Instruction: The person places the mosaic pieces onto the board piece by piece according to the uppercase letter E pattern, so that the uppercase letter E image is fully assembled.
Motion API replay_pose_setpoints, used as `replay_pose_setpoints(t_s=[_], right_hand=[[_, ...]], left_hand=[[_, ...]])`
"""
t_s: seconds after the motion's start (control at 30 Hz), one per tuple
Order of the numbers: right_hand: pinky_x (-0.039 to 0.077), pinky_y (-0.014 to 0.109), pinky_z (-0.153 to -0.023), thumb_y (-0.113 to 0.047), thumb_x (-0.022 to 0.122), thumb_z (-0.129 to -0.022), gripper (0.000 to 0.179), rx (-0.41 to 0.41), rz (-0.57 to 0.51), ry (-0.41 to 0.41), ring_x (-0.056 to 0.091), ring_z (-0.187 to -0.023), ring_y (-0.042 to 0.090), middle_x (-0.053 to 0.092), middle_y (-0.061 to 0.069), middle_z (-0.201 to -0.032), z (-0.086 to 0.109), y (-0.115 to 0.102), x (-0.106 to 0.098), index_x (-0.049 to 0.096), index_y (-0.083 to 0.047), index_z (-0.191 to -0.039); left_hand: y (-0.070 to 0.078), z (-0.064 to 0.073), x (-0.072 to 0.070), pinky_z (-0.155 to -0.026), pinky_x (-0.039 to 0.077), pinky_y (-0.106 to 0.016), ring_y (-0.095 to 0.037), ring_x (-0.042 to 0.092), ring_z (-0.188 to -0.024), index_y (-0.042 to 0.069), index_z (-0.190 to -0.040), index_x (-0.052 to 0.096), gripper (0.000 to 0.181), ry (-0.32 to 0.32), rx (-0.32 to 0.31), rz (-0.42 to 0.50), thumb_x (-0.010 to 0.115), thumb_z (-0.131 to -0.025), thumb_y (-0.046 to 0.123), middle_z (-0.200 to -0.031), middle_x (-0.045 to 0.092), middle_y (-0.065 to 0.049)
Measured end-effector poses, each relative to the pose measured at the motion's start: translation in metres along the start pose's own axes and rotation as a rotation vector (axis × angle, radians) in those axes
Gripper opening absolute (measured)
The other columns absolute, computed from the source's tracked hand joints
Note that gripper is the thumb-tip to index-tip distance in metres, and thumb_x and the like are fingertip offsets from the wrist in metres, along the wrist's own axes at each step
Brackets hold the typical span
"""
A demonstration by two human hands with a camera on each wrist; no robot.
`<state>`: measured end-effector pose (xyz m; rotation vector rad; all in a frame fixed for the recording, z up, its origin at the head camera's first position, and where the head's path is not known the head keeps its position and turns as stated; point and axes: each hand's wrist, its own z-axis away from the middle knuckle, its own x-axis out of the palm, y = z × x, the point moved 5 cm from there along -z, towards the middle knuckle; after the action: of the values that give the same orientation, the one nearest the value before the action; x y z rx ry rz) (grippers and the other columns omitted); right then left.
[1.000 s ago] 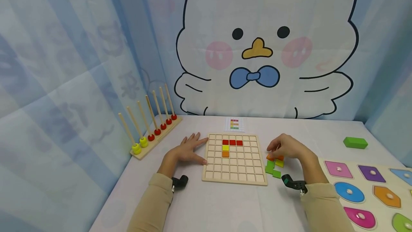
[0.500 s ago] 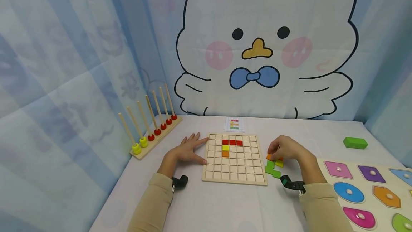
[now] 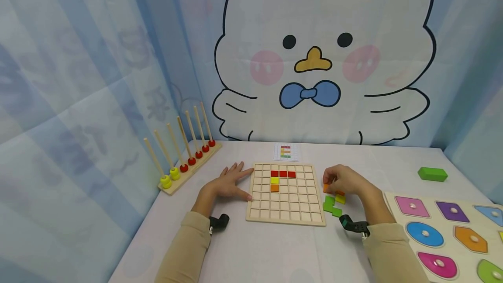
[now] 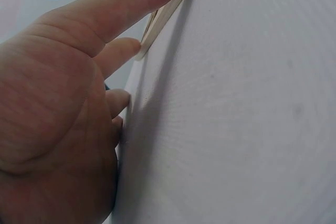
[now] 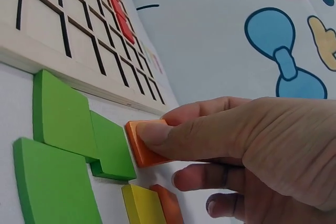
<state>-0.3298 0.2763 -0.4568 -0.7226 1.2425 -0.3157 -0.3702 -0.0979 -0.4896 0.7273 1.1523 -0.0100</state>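
Observation:
A wooden grid board [image 3: 287, 208] lies mid-table, with three red tiles [image 3: 283, 174] in a row, a yellow tile [image 3: 274, 181] under the leftmost one and an orange tile [image 3: 274, 188] below that. My left hand [image 3: 229, 182] is spread at the board's left edge, thumb and index fingertip touching it. Beside the right edge my right hand [image 3: 347, 180] pinches an orange tile [image 5: 149, 153] between thumb and fingers. Close to it lie several green tiles [image 5: 60, 111], a yellow tile [image 5: 143, 203] and another orange tile [image 5: 168, 205].
Behind the board lies a pattern card [image 3: 286, 152] with coloured squares. A bead stand [image 3: 192, 167] with upright pegs is at the left. At the right are a green block [image 3: 432, 174] and a knobbed shape puzzle [image 3: 448, 222]. A printed curtain [image 3: 314, 117] hangs behind.
My right hand has shifted slightly left toward the board, the orange tile in its fingers moving with it. More of the yellow tile now shows. My left hand keeps its place.

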Motion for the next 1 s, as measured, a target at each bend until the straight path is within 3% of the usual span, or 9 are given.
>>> replay_pose_setpoints(t_s=[0.2,0.53,0.77,1.0], right_hand=[[0.050,0.030,-0.066,-0.004,0.069,-0.095,0.007,-0.028,-0.010,0.046,0.057,-0.078,0.018,0.068,0.003,-0.091,-0.003,-0.003,-0.002,0.073,-0.008,-0.100],[0.055,0.031,-0.085,-0.012,0.070,-0.099,0.021,-0.088,-0.052,0.143,0.064,-0.090,0.020,0.074,0.006,-0.107,-0.006,-0.016,-0.006,0.075,-0.006,-0.118],[0.054,0.020,-0.082,-0.006,0.073,-0.095,0.030,-0.165,-0.074,0.167,0.062,-0.093,0.022,0.073,0.010,-0.111,-0.006,-0.030,-0.004,0.071,0.000,-0.125],[0.055,0.020,-0.080,-0.015,0.075,-0.097,0.029,-0.170,-0.089,0.194,0.063,-0.090,0.020,0.073,0.007,-0.107,-0.008,-0.032,-0.001,0.073,-0.004,-0.123]], left_hand=[[0.000,0.000,0.000,-0.130,-0.009,-0.055,-0.034,-0.006,-0.164,0.031,-0.165,0.031,0.104,0.003,0.008,0.004,0.084,-0.080,0.056,-0.176,0.003,-0.014],[0.000,0.001,0.000,-0.130,-0.010,-0.055,-0.032,-0.007,-0.164,0.032,-0.165,0.031,0.101,0.003,0.008,0.013,0.081,-0.082,0.059,-0.176,0.003,-0.013],[0.000,0.002,0.000,-0.130,-0.010,-0.054,-0.032,-0.007,-0.164,0.033,-0.165,0.031,0.100,0.003,0.009,0.017,0.081,-0.082,0.058,-0.176,0.003,-0.013],[0.001,0.002,0.000,-0.130,-0.010,-0.053,-0.032,-0.007,-0.164,0.032,-0.165,0.031,0.101,0.003,0.007,0.015,0.081,-0.082,0.058,-0.176,0.002,-0.013]])
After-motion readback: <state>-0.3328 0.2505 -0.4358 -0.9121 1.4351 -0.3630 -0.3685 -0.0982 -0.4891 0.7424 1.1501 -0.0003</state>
